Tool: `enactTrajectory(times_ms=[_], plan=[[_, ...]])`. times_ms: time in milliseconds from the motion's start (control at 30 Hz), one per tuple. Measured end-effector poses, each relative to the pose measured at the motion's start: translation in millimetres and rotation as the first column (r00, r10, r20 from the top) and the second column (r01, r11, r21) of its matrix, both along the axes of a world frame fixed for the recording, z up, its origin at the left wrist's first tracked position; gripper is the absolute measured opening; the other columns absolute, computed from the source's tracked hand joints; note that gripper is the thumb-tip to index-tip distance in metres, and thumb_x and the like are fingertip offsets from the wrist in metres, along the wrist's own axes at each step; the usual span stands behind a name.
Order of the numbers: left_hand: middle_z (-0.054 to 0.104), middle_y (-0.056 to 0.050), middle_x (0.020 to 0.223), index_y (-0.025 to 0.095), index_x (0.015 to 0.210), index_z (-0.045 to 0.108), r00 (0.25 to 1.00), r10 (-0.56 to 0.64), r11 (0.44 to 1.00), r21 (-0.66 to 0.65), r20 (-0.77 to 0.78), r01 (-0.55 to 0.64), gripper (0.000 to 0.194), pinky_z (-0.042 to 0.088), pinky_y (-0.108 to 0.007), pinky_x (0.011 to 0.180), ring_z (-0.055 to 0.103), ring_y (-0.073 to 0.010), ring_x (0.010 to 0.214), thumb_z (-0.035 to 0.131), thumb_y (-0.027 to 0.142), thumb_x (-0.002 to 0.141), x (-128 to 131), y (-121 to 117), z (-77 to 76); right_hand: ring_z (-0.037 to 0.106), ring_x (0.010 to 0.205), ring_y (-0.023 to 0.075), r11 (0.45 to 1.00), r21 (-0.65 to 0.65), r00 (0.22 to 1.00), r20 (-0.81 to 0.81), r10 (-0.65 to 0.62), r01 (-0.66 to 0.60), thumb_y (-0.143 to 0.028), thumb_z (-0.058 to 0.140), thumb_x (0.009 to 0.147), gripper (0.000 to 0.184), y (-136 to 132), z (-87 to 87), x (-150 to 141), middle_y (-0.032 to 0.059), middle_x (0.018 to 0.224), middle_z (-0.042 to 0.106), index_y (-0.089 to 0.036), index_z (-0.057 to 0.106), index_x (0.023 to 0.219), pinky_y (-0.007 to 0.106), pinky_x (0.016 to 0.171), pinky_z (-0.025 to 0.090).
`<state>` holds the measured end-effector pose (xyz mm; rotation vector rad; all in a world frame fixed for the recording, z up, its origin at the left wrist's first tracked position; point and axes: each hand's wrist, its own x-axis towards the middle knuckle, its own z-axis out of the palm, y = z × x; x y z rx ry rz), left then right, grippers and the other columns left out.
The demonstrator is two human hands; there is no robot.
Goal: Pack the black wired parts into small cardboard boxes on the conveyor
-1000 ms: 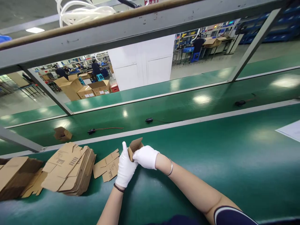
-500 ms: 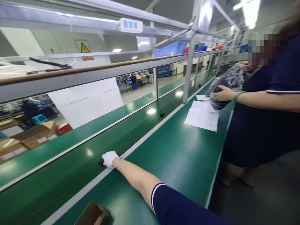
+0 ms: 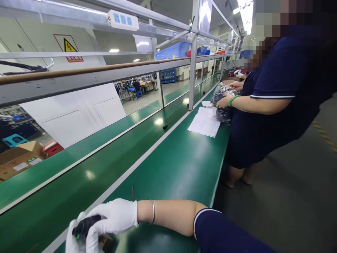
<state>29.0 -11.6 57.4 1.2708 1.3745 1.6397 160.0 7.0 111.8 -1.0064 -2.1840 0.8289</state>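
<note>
Head view: right hand (image 3: 118, 215) in white glove, forearm near level, fingers clamped round black part (image 3: 88, 224) at lower left, over green bench (image 3: 168, 175). Part's long axis slants; green-marked end points down-left, other end buried in the grip. Brown cardboard (image 3: 106, 242) below, mostly covered. More glove fabric (image 3: 70, 239) left of part, cut off at bottom; can't tell if left hand, nor its state.
</note>
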Motion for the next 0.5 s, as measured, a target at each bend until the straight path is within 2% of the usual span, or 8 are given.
enactTrajectory(times_ms=[67,133,233,300,333,400,433,500], plan=[[0.046,-0.017,0.137,0.017,0.135,0.039,0.998,-0.03,0.998,-0.051,0.064,0.033,0.085,0.03,-0.056,0.107,0.042,-0.0378,0.126,0.064,0.061,0.066,6,-3,3.5,0.061,0.099,0.0169,0.999,-0.002,0.999,0.018,-0.049,0.049,-0.043,0.043,0.091,0.039,-16,1.0,4,0.0024,0.115,0.063,-0.022,0.053,0.123,0.02,0.075,0.045],[0.05,-0.016,0.133,0.018,0.132,0.042,0.994,-0.049,0.992,-0.107,0.103,0.06,0.081,0.035,-0.054,0.104,0.047,-0.037,0.122,0.064,0.06,0.066,7,-8,2.0,0.06,0.102,0.0171,0.999,-0.022,0.998,0.034,-0.045,0.046,-0.042,0.041,0.092,0.041,-26,1.4,9,0.0023,0.12,0.061,-0.023,0.05,0.127,0.021,0.077,0.045],[0.055,-0.015,0.124,0.018,0.132,0.043,0.997,0.044,0.992,-0.124,0.06,-0.037,0.072,0.047,-0.048,0.095,0.059,-0.0317,0.107,0.06,0.055,0.073,-2,-12,-2.8,0.064,0.085,0.0146,0.992,-0.128,0.997,0.077,-0.012,0.022,-0.045,0.046,0.089,0.049,-38,3.6,18,-0.0008,0.107,0.066,-0.027,0.042,0.135,0.021,0.068,0.046],[0.058,-0.012,0.115,0.019,0.132,0.042,0.996,0.085,0.989,-0.12,-0.014,-0.086,0.068,0.053,-0.043,0.085,0.064,-0.0254,0.09,0.059,0.052,0.075,-13,-9,-5.2,0.064,0.074,0.0139,0.987,-0.151,0.986,0.16,-0.038,0.063,-0.048,0.053,0.085,0.056,-44,7.3,24,-0.0032,0.093,0.068,-0.026,0.042,0.135,0.021,0.06,0.044],[0.06,-0.01,0.109,0.019,0.131,0.044,0.997,0.059,0.989,-0.134,-0.056,-0.066,0.068,0.055,-0.041,0.08,0.064,-0.0227,0.083,0.06,0.051,0.074,-18,-6,-6.5,0.063,0.073,0.0141,0.99,-0.116,0.976,0.212,-0.055,0.081,-0.048,0.056,0.082,0.053,-46,10.0,27,-0.0039,0.089,0.068,-0.026,0.047,0.131,0.021,0.058,0.043],[0.062,-0.006,0.095,0.019,0.126,0.049,0.992,-0.072,0.98,-0.19,-0.107,0.051,0.069,0.055,-0.037,0.072,0.062,-0.0194,0.072,0.065,0.054,0.068,-27,0,-9.8,0.062,0.076,0.0134,0.999,0.023,0.954,0.294,-0.054,0.05,-0.043,0.059,0.082,0.034,-48,17.3,32,-0.0048,0.085,0.068,-0.026,0.063,0.111,0.02,0.057,0.041],[0.062,-0.005,0.088,0.019,0.122,0.052,0.981,-0.163,0.965,-0.225,-0.109,0.136,0.071,0.055,-0.035,0.068,0.06,-0.0185,0.069,0.067,0.057,0.064,-29,1,-11.8,0.062,0.078,0.0125,0.996,0.093,0.949,0.313,-0.038,0.009,-0.04,0.06,0.082,0.024,-47,21.6,35,-0.0052,0.084,0.068,-0.026,0.067,0.1,0.019,0.058,0.04],[0.061,-0.003,0.078,0.019,0.117,0.056,0.932,-0.359,0.899,-0.289,-0.057,0.328,0.076,0.052,-0.031,0.06,0.057,-0.0177,0.062,0.07,0.063,0.057,-28,-4,-15.2,0.061,0.079,0.0101,0.982,0.182,0.956,0.295,-0.01,-0.045,-0.035,0.059,0.084,0.016,-43,30.2,42,-0.0056,0.081,0.067,-0.024,0.07,0.089,0.018,0.059,0.039]])
